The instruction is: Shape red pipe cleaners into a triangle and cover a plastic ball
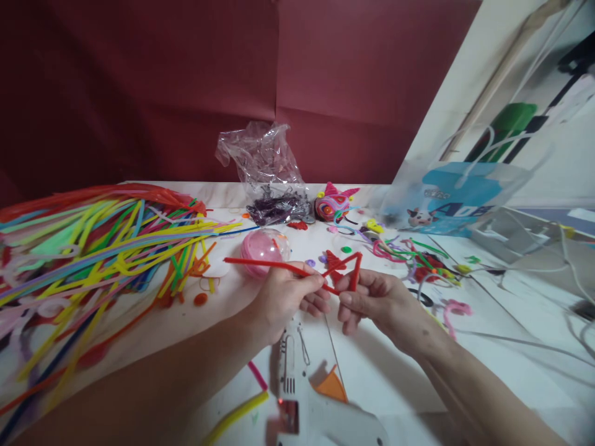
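Between my hands is a red pipe cleaner (260, 263), raised above the white table. Its long straight end points left, and its right part is bent into a sharp-cornered triangle shape. My left hand (295, 288) pinches it partway along, with thumb and fingers closed. Near the bent corner, my right hand (367, 297) grips the same pipe cleaner between thumb and fingertips. Just behind lie a red folded pipe-cleaner piece (335, 263) and a clear and pink plastic ball (263, 251). Below my hands rests a white glue gun (320, 406), its small light glowing red.
A big heap of coloured pipe cleaners (116, 248) covers the left side. A clear plastic bag (264, 161) and a decorated pink ball (332, 204) stand at the back. Scraps, a blue-white carrier bag (460, 195) and a grey tray (525, 238) are on the right. An orange piece (332, 385) lies beside the glue gun.
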Demonstrator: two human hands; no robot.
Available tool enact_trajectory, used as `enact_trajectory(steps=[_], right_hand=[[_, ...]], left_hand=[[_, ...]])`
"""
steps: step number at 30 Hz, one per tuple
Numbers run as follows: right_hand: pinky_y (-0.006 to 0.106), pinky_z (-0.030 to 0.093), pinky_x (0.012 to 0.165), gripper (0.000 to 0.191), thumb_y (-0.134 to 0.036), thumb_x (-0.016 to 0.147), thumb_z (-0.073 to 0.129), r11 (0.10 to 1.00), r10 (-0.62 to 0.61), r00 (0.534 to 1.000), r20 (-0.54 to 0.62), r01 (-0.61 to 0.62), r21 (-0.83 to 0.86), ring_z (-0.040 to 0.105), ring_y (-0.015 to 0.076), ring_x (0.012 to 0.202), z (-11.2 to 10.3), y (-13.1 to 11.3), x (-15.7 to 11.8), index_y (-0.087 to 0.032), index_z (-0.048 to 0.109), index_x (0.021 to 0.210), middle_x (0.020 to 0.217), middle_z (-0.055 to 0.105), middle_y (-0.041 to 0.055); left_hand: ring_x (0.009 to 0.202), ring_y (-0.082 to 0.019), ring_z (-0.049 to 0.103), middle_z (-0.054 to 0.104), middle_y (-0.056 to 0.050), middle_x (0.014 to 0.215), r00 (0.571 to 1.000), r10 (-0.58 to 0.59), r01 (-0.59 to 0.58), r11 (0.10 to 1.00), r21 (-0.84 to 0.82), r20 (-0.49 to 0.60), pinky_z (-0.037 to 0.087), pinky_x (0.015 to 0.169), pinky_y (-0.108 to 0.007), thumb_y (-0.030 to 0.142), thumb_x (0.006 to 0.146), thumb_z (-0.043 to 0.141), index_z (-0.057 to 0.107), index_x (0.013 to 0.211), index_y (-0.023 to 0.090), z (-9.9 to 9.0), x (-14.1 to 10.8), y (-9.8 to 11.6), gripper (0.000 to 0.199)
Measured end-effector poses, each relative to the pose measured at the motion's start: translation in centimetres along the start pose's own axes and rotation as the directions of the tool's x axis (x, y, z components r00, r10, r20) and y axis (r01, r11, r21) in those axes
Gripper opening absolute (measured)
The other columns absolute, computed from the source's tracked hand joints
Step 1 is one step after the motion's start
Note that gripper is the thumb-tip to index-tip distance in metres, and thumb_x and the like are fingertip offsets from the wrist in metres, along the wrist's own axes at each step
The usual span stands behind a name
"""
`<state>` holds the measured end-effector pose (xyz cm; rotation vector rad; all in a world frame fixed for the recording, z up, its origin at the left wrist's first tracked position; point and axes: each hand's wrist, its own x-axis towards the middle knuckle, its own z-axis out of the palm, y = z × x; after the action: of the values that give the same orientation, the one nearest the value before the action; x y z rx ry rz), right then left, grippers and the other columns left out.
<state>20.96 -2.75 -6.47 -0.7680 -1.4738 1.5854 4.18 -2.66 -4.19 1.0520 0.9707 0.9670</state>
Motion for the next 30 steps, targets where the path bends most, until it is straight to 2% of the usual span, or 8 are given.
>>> enact_trajectory(steps=[4,9,12,15,18,20,25,30], right_hand=[[0.019,0.051,0.051,0.03,-0.029,0.08,0.073,0.998,-0.043,0.999,-0.014,0.043,0.042,0.059,0.0158,0.054,0.0,-0.1,-0.1,-0.008,0.052,0.084,0.068,0.059,0.0091],[0.018,0.05,0.052,0.031,-0.031,0.081,0.072,0.997,-0.05,0.998,-0.027,0.051,0.049,0.058,0.0154,0.055,0.1,-0.2,-0.2,-0.009,0.05,0.081,0.069,0.058,0.009],[0.019,0.048,0.051,0.034,-0.035,0.081,0.072,0.996,-0.08,0.993,-0.084,0.083,0.035,0.057,0.015,0.055,-0.2,-0.3,-0.1,-0.01,0.052,0.089,0.074,0.057,0.0074],[0.019,0.047,0.05,0.036,-0.036,0.08,0.073,0.991,-0.113,0.983,-0.144,0.121,0.048,0.055,0.0144,0.055,-0.4,-0.2,-0.1,-0.01,0.055,0.097,0.072,0.057,0.0065],[0.017,0.047,0.048,0.032,-0.033,0.076,0.077,0.993,-0.082,0.988,-0.131,0.093,0.078,0.053,0.0138,0.052,-0.4,-0.1,-0.1,-0.009,0.06,0.089,0.063,0.056,0.0059],[0.017,0.047,0.05,0.032,-0.03,0.072,0.08,0.996,-0.035,0.993,-0.109,0.044,0.078,0.054,0.0137,0.054,-0.5,0.0,-0.1,-0.009,0.062,0.087,0.064,0.056,0.0062],[0.015,0.044,0.047,0.031,-0.032,0.074,0.078,0.998,0.008,0.999,-0.043,-0.01,-0.06,0.052,0.0131,0.051,-0.9,0.2,-0.2,-0.006,0.062,0.076,0.06,0.055,0.0075],[0.014,0.044,0.046,0.028,-0.032,0.075,0.077,0.998,-0.022,0.999,-0.045,0.019,-0.063,0.052,0.0129,0.052,-1.1,0.2,-0.3,-0.007,0.062,0.075,0.062,0.056,0.0072]], left_hand=[[0.044,-0.008,0.056,0.059,0.0,0.055,1.0,-0.02,0.019,1.0,-0.013,-0.009,0.041,0.044,-0.018,0.013,0.076,0.051,0.051,0.066,0.012,0.0,-0.1,0.2,0.01],[0.045,-0.008,0.056,0.06,-0.001,0.056,1.0,-0.02,0.02,1.0,-0.01,0.0,0.041,0.044,-0.017,0.013,0.077,0.051,0.051,0.066,0.012,-0.2,0.0,0.2,0.01],[0.043,-0.008,0.056,0.059,-0.001,0.054,0.999,-0.036,0.035,0.999,0.025,0.017,0.041,0.042,-0.017,0.013,0.077,0.05,0.05,0.066,0.012,-0.2,0.1,0.2,0.01],[0.04,-0.008,0.055,0.058,0.0,0.051,0.992,-0.091,0.083,0.992,0.094,0.084,0.039,0.038,-0.016,0.012,0.075,0.051,0.051,0.065,0.012,-0.2,0.0,0.2,0.01],[0.037,-0.008,0.054,0.057,0.001,0.049,0.977,-0.151,0.128,0.98,0.155,0.149,0.037,0.035,-0.016,0.01,0.073,0.051,0.05,0.063,0.012,-0.1,0.0,0.1,0.011],[0.037,-0.008,0.054,0.057,0.001,0.049,0.972,-0.167,0.14,0.976,0.165,0.164,0.037,0.035,-0.016,0.009,0.073,0.051,0.05,0.063,0.012,-0.1,-0.1,0.1,0.011],[0.039,-0.009,0.055,0.059,0.0,0.05,0.961,-0.179,0.143,0.974,0.177,0.212,0.038,0.037,-0.016,0.01,0.074,0.053,0.052,0.065,0.012,-0.4,0.1,0.0,0.009],[0.048,-0.01,0.06,0.062,-0.002,0.055,0.936,-0.159,0.147,0.987,0.064,0.313,0.045,0.047,-0.019,0.011,0.074,0.055,0.057,0.069,0.01,-0.9,0.4,-0.1,0.005]])
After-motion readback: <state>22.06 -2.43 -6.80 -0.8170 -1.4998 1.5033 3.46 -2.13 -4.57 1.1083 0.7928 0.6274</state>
